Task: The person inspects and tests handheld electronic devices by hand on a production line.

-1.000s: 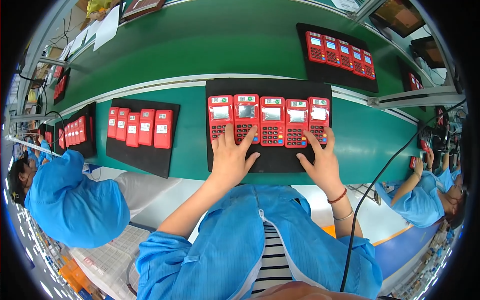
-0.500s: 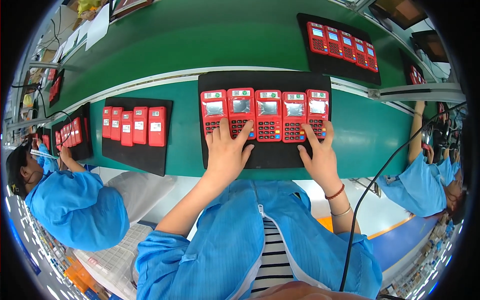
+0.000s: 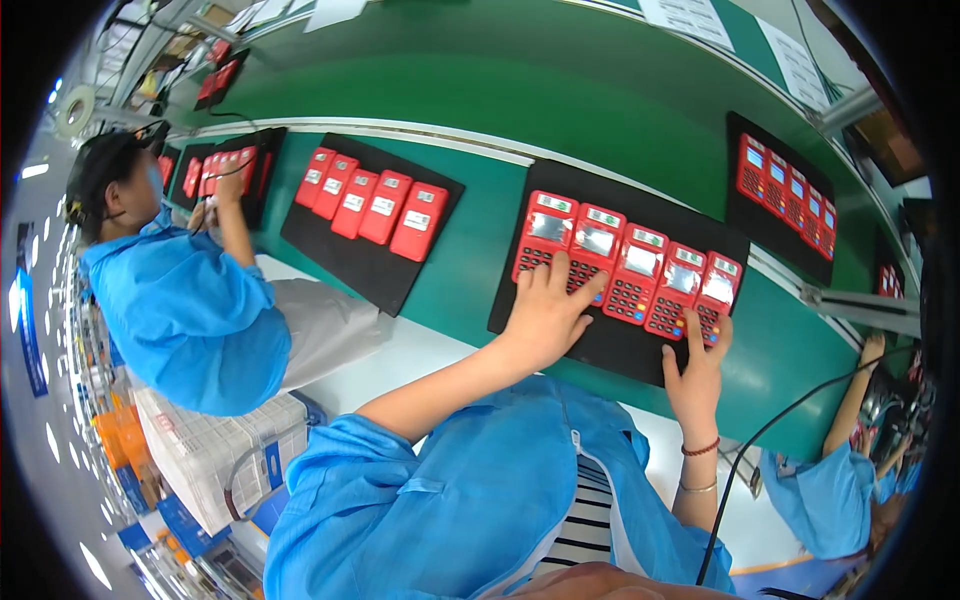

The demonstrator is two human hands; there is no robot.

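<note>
Several red payment terminals [image 3: 638,262] stand side by side in a row on a black mat [image 3: 610,350] before me, screens and keypads facing up. Across the keypads of the two leftmost terminals lie the spread fingers of my left hand [image 3: 543,318]; its thumb points toward the middle of the row. My right hand [image 3: 696,378] rests its fingertips at the lower keys of the two rightmost terminals, thumb held apart. Neither hand grasps anything. The middle terminal's keypad shows uncovered between my hands.
To the left, a second black mat [image 3: 372,270] carries several red terminals [image 3: 352,203] lying face down. Beyond the metal rail, another mat holds terminals with lit screens [image 3: 787,190]. A co-worker [image 3: 190,300] sits at the left. A black cable [image 3: 765,425] hangs near my right arm.
My view has turned left and tilted, so the mats appear shifted right and slanted. Both hands stay on the same terminals, with small finger movements.
</note>
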